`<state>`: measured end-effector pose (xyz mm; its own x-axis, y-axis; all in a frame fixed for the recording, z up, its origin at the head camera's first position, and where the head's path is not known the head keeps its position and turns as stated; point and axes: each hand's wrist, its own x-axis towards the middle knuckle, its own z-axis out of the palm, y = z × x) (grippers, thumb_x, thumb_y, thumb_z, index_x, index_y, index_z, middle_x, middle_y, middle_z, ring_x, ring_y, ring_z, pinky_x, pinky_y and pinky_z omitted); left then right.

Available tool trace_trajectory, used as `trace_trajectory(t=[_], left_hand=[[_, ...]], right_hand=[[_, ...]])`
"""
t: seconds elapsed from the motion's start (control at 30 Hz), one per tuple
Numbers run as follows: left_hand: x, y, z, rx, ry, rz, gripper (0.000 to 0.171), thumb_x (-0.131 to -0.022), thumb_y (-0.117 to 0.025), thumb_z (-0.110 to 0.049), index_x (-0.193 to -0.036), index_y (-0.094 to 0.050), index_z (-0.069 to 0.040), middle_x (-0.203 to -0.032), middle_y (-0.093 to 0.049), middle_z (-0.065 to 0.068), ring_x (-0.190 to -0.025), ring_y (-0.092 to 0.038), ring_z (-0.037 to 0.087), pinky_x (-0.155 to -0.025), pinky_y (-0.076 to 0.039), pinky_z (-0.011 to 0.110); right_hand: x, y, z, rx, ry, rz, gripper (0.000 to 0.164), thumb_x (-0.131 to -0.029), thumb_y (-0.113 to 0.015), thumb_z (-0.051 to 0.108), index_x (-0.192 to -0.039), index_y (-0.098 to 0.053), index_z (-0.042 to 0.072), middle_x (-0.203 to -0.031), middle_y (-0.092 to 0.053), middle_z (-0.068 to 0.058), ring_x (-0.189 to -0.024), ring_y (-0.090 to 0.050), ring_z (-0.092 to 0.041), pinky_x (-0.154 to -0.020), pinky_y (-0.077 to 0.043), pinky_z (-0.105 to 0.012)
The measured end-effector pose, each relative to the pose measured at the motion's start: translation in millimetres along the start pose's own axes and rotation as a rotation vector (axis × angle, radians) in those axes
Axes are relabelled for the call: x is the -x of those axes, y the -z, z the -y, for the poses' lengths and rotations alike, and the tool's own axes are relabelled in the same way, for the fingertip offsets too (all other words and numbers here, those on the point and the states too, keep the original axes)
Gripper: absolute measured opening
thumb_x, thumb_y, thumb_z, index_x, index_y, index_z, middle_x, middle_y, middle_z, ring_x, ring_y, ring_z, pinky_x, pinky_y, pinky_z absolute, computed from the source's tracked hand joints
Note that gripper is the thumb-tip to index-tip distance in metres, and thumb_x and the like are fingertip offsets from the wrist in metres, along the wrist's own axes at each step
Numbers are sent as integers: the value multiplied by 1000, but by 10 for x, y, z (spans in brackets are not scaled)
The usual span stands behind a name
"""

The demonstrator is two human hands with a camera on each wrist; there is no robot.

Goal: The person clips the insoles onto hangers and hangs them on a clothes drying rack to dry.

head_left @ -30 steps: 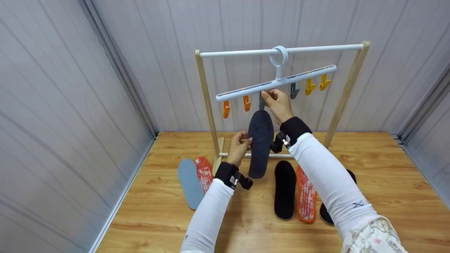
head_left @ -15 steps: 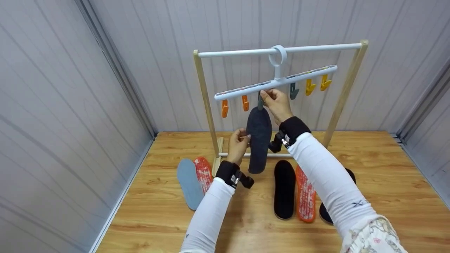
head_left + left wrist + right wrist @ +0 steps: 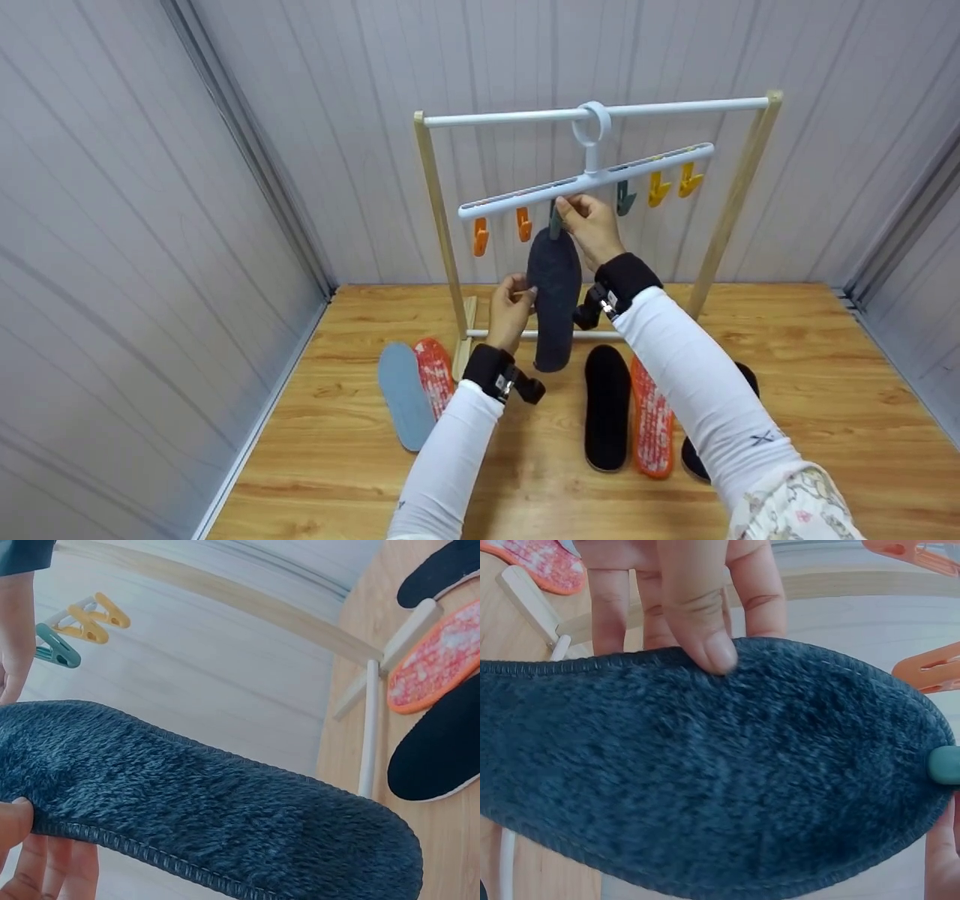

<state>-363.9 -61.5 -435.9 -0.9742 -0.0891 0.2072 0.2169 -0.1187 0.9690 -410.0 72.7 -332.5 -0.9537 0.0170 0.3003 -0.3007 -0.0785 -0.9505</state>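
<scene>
A dark grey fuzzy insole [image 3: 555, 307] hangs upright in the head view, its top end under the white hanger [image 3: 517, 200]. My left hand [image 3: 511, 309] pinches its left edge, thumb on the fuzzy face and fingers behind, as the right wrist view also shows. With thumb and fingertips, my right hand [image 3: 596, 229] grips a dark green clothespin [image 3: 555, 223] below the hanger bar. In the right wrist view the clothespin tip [image 3: 945, 765] lies over the insole's rounded end.
The hanger loops over a wood-and-white rack [image 3: 517, 117]. Orange clips [image 3: 481, 238], another green clip [image 3: 625, 199] and yellow clips [image 3: 658, 190] hang from it. On the wooden floor lie a grey-blue insole [image 3: 406, 397], red-and-white ones [image 3: 652, 424] and black ones [image 3: 607, 409].
The grey insole has risen slightly, and its top end now overlaps the green clothespin's tip. Both hands keep their grips and have hardly moved.
</scene>
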Motion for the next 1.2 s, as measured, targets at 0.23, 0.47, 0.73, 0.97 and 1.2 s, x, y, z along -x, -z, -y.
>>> trace_trajectory(t=[0.23, 0.47, 0.73, 0.97, 1.2], left_hand=[[-31, -8, 29, 9, -3, -17, 15, -91, -56, 1, -105, -57, 4, -89, -54, 5, -73, -52, 12, -65, -51, 26], [-38, 47, 43, 26, 2, -48, 17, -90, -57, 1, -106, -57, 7, -92, -55, 6, -76, -53, 13, -69, -51, 27], [47, 188, 169, 14, 40, -111, 20, -90, -58, -2, -107, -57, 9, -93, -58, 7, -78, -53, 12, -68, -50, 24], [220, 348, 316, 22, 30, -130, 19, -90, -57, -2, -106, -57, 9, -89, -57, 6, -75, -54, 11, -68, -52, 25], [452, 490, 323, -19, 25, -84, 19, -91, -55, 0, -105, -55, 13, -88, -58, 11, -75, -54, 13, -70, -52, 30]], right_hand=[[10, -7, -32, -20, 24, -1, 23, -94, -58, 16, -103, -59, -5, -82, -54, 1, -78, -49, -10, -72, -42, -22], [19, -41, -57, -15, 35, -7, 36, -94, -59, 19, -115, -58, -9, -90, -59, 0, -86, -53, -11, -81, -45, -24], [26, -43, -61, -37, 32, -29, 37, -91, -63, 18, -116, -58, -9, -93, -60, 2, -89, -54, -11, -83, -44, -24], [0, -60, -79, -29, 36, -53, 32, -90, -64, 16, -112, -59, -7, -91, -59, 2, -88, -54, -10, -81, -44, -23], [-2, -69, -28, -24, 29, -78, 27, -89, -66, 14, -106, -60, -5, -86, -60, 4, -84, -54, -10, -77, -44, -21]])
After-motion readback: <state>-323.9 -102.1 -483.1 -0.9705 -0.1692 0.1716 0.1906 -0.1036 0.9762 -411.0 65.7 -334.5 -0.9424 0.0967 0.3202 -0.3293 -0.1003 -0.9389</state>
